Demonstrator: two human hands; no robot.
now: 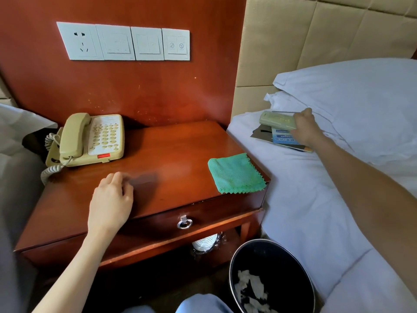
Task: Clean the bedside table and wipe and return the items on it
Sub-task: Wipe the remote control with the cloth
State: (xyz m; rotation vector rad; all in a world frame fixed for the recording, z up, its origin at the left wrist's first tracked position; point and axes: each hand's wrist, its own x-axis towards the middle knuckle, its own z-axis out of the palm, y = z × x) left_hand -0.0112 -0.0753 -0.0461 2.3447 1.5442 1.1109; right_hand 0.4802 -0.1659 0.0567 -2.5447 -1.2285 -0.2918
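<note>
One remote (278, 120) lying crosswise, right hand (304, 129) gripping

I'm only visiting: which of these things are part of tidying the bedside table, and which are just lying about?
Part of the job:
bedside table
green cloth, lying on it
telephone
remote control, gripped by the right hand
booklets on the bed
left hand, resting on the tabletop

Just lying about:
waste bin
pillow
wall switches

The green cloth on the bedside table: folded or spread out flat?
Folded. The green cloth lies as a compact square near the bedside table's right edge, with stacked zigzag edges showing.
</note>
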